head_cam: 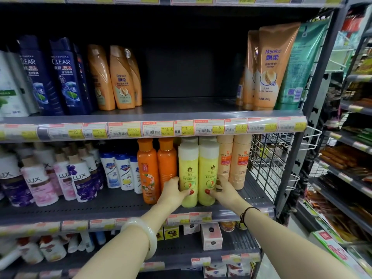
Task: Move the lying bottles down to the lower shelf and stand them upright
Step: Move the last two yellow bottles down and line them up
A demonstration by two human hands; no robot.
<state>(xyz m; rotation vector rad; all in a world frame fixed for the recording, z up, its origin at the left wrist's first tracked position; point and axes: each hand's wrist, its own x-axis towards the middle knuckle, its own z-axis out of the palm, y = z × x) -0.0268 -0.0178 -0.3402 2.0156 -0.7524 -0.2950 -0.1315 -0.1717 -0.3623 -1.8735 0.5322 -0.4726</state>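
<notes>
Two yellow bottles with white caps stand upright side by side at the front of the lower shelf (112, 212). My left hand (175, 191) grips the left yellow bottle (188, 168) low on its side, thumb across the front. My right hand (222, 191) grips the right yellow bottle (208, 168) the same way from the right. More yellow bottles stand behind them. The upper shelf (181, 112) is bare in its middle stretch, with no lying bottle visible there.
Two orange bottles (148, 170) stand left of the yellow ones, two peach bottles (234, 160) right of them. Lux and white-blue bottles fill the lower shelf's left. Clear and Rejoice bottles stand above. A wire mesh panel (267, 158) closes the shelf's right end.
</notes>
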